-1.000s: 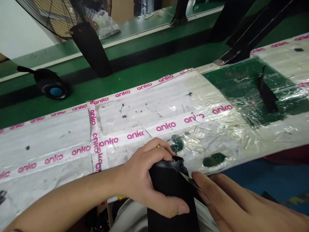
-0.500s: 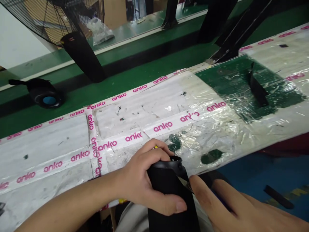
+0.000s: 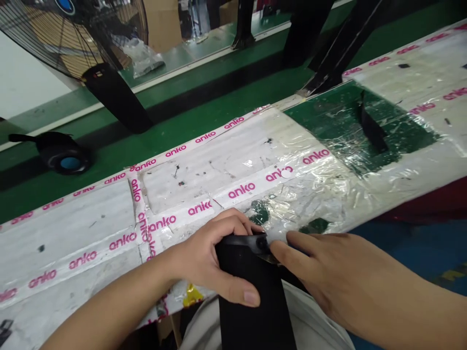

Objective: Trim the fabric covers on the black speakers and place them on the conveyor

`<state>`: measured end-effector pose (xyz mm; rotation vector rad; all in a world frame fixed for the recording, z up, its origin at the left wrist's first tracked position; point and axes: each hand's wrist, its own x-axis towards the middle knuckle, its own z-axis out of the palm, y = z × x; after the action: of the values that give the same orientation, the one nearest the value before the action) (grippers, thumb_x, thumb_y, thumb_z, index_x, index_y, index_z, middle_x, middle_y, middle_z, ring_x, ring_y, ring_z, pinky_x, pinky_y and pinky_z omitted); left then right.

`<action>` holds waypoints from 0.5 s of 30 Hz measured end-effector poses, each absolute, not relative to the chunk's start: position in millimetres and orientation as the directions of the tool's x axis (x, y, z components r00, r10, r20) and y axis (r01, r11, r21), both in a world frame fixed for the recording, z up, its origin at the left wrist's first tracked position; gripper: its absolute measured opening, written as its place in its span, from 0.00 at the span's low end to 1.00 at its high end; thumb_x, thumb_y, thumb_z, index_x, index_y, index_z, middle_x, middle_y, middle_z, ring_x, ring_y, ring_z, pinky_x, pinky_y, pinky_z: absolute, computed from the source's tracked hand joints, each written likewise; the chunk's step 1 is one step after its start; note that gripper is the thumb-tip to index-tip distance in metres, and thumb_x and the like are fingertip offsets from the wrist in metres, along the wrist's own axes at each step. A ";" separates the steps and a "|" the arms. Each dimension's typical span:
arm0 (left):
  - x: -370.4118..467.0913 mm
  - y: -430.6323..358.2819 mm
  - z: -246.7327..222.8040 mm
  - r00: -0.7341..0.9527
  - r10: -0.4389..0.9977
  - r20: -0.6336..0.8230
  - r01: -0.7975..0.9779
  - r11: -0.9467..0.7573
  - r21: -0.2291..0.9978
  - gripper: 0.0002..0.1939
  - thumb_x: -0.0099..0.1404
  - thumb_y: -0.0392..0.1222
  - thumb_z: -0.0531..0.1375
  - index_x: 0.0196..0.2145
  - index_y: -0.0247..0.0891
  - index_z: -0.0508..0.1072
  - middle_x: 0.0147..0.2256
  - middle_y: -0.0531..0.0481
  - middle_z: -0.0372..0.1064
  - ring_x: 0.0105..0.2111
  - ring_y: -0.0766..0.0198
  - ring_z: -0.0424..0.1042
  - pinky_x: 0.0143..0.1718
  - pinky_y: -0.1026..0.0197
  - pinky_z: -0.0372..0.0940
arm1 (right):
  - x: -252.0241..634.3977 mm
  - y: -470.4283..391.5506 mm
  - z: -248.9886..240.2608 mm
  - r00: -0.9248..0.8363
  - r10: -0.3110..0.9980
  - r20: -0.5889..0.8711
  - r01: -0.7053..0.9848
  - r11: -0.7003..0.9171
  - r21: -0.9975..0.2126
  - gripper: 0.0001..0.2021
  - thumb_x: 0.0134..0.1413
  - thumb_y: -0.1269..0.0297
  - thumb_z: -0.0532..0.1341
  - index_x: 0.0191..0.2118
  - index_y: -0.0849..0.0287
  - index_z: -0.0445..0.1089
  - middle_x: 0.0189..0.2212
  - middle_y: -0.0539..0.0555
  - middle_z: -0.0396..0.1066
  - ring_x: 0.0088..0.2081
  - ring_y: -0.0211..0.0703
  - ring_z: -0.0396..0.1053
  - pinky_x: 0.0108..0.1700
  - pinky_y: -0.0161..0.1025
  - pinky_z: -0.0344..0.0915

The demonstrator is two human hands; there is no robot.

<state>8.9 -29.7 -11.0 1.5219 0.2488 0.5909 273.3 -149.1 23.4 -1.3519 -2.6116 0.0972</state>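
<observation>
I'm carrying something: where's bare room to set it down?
Flat white panel between pink-lettered tape strips, bar specks; green strip right of the broad black upright. Crowded: around left hand and right hand at long black casing.

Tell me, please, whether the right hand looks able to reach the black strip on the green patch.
Probably yes: nothing visible stands between the right hand and the black strip, though that hand is engaged at the black piece.

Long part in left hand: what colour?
The long part is black; head view shows it best.
</observation>
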 end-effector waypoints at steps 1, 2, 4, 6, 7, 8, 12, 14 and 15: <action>7.5 -27.3 -10.5 0.843 0.493 0.214 -0.200 -0.080 0.976 0.33 0.47 0.46 0.88 0.43 0.44 0.76 0.50 0.48 0.72 0.56 0.47 0.81 0.58 0.51 0.78 | 273.7 -149.4 26.6 -0.566 0.812 0.140 0.796 0.583 -0.161 0.33 0.44 0.81 0.57 0.58 0.50 0.63 0.33 0.46 0.71 0.23 0.44 0.70 0.24 0.46 0.58; 6.0 -25.0 -9.8 0.850 0.480 0.216 -0.189 -0.104 0.976 0.33 0.46 0.47 0.88 0.43 0.44 0.76 0.50 0.48 0.73 0.53 0.50 0.81 0.56 0.52 0.77 | 273.5 -150.9 29.3 -0.558 0.818 0.138 0.800 0.575 -0.172 0.32 0.47 0.81 0.57 0.58 0.51 0.64 0.34 0.47 0.72 0.24 0.43 0.70 0.25 0.45 0.59; 3.3 -21.2 -8.3 0.863 0.457 0.215 -0.173 -0.133 0.976 0.33 0.45 0.48 0.88 0.43 0.45 0.77 0.50 0.48 0.74 0.47 0.55 0.80 0.53 0.54 0.77 | 270.9 -156.1 31.7 -0.497 0.856 0.139 0.833 0.516 -0.198 0.27 0.55 0.78 0.59 0.59 0.53 0.67 0.36 0.50 0.75 0.27 0.44 0.71 0.28 0.43 0.62; 1.8 -18.6 -7.0 0.876 0.440 0.199 -0.156 -0.132 0.979 0.33 0.45 0.48 0.88 0.43 0.45 0.77 0.49 0.49 0.74 0.45 0.58 0.79 0.51 0.56 0.76 | 265.1 -160.9 29.8 -0.389 0.912 0.126 0.879 0.409 -0.245 0.20 0.63 0.70 0.63 0.59 0.55 0.71 0.37 0.54 0.77 0.30 0.47 0.72 0.31 0.42 0.65; 1.5 -17.6 -6.6 0.883 0.431 0.187 -0.146 -0.128 0.981 0.34 0.45 0.49 0.88 0.44 0.45 0.78 0.50 0.49 0.74 0.45 0.58 0.79 0.52 0.56 0.76 | 261.2 -162.4 27.9 -0.334 0.936 0.114 0.893 0.353 -0.279 0.18 0.65 0.65 0.65 0.59 0.55 0.72 0.37 0.55 0.77 0.31 0.49 0.73 0.31 0.42 0.66; 1.3 -16.5 -6.2 0.889 0.422 0.176 -0.135 -0.126 0.983 0.34 0.45 0.49 0.88 0.44 0.45 0.78 0.50 0.49 0.74 0.45 0.57 0.79 0.53 0.56 0.76 | 256.8 -163.2 25.8 -0.281 0.954 0.102 0.901 0.298 -0.316 0.18 0.66 0.61 0.66 0.59 0.55 0.73 0.37 0.56 0.77 0.32 0.50 0.73 0.32 0.43 0.68; -3.5 -5.6 -2.3 0.925 0.352 0.145 -0.117 -0.102 0.988 0.33 0.47 0.47 0.88 0.45 0.45 0.77 0.54 0.46 0.74 0.51 0.53 0.80 0.60 0.52 0.75 | 240.2 -161.9 19.5 -0.098 0.994 0.051 0.868 0.110 -0.484 0.22 0.66 0.50 0.68 0.59 0.54 0.75 0.36 0.56 0.78 0.34 0.54 0.76 0.33 0.44 0.72; -10.8 5.2 3.9 0.954 0.280 0.103 -0.074 -0.114 0.991 0.31 0.49 0.44 0.87 0.45 0.44 0.77 0.58 0.44 0.73 0.56 0.50 0.80 0.64 0.50 0.74 | 233.5 -161.3 17.8 -0.022 1.000 0.009 0.816 0.023 -0.578 0.24 0.64 0.46 0.69 0.59 0.53 0.76 0.36 0.56 0.79 0.35 0.55 0.78 0.33 0.44 0.73; -15.5 10.6 8.7 0.968 0.241 0.073 -0.040 -0.139 0.989 0.31 0.50 0.44 0.86 0.46 0.44 0.76 0.61 0.42 0.71 0.58 0.48 0.79 0.65 0.48 0.73 | 230.3 -161.1 16.8 0.011 1.000 -0.020 0.777 -0.021 -0.629 0.25 0.63 0.45 0.70 0.59 0.52 0.76 0.35 0.56 0.79 0.35 0.56 0.78 0.33 0.45 0.74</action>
<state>-15.5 10.6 8.7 1.6953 0.1530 0.2448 230.3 -161.1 16.8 -1.8502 -1.8165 0.6639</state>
